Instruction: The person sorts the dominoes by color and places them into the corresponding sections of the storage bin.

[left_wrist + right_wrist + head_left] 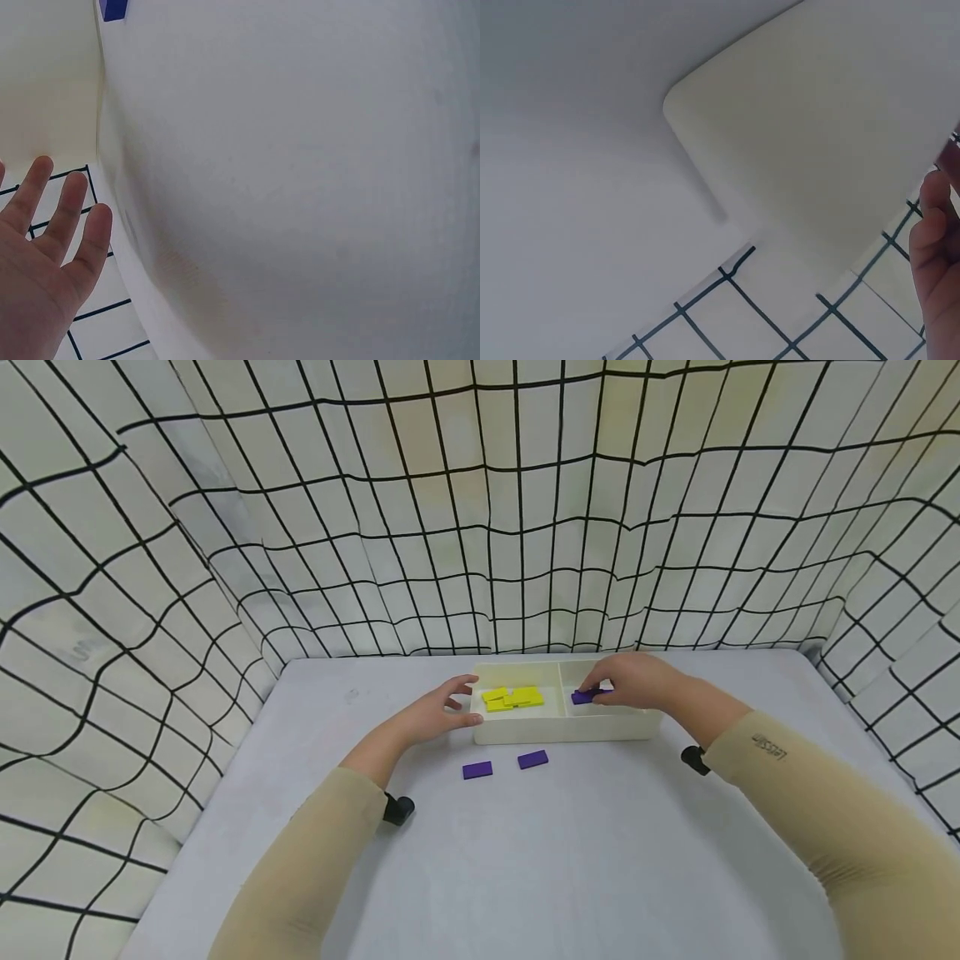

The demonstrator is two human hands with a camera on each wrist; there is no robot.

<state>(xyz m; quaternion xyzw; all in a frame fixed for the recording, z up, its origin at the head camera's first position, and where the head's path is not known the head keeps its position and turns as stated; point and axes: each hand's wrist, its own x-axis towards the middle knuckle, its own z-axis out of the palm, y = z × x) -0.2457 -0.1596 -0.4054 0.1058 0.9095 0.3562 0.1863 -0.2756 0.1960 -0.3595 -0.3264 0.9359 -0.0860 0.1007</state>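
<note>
A white two-compartment box (517,732) stands on the table. Several flat yellow blocks (522,697) lie overlapping in its left compartment. My right hand (637,680) reaches into the right compartment, thumb and fingers pinching a purple block (582,698) low inside; the fingers partly hide it and whatever lies around it. At the box's left end is my left hand (431,714), its fingers spread and relaxed, thumb by the front corner; whether it touches the wall I cannot tell. Two purple blocks, a left one (477,770) and a right one (533,759), lie in front of the box.
The white table (570,860) runs up to a pale back wall covered by black netting (517,527). More netting rises at the left and right sides. A small black wrist device (399,810) sits at the left sleeve, another black device (695,760) at the right.
</note>
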